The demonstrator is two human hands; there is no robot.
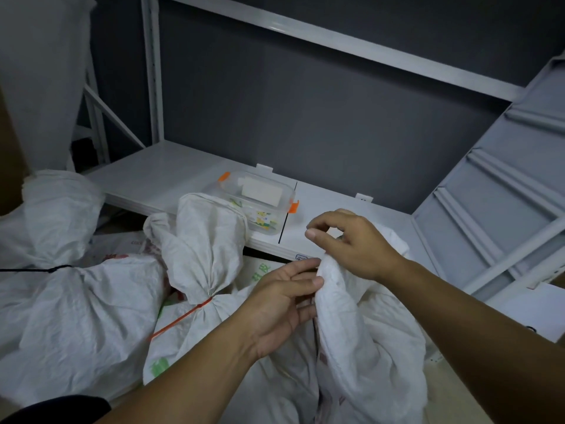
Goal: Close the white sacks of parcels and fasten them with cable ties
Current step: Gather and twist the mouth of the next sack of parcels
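Right hand (351, 243), right of centre: fingers curled over the bunched top of an untied white woven plastic sack (367, 332), thumb and forefinger drawn towards each other. Whether they pinch cloth, a tie or nothing cannot be told. Left hand (284, 301), just below and to the left of it: palm up, fingers straight, their tips touching the sack's neck without closing round it. The sack fills the lower right of the frame, its mouth gathered but bearing no visible tie. Left of centre stands a closed white sack (208, 240) cinched with an orange cable tie (195, 309). At the far left a crumpled white sack (61, 301) is bound by a black cable tie (52, 269). Behind them, on a white metal shelf (153, 175), sits a clear plastic box with orange latches (260, 200), its contents indistinct. Likely hazards: the neck is probably held by one hand at most, so the stiff cloth may spring open if the right hand lifts. No tie shows in either hand, and a reach towards the shelf would leave the gather unheld. A tie set too near the mouth's edge could slip off a loose bunch and let parcels spill.
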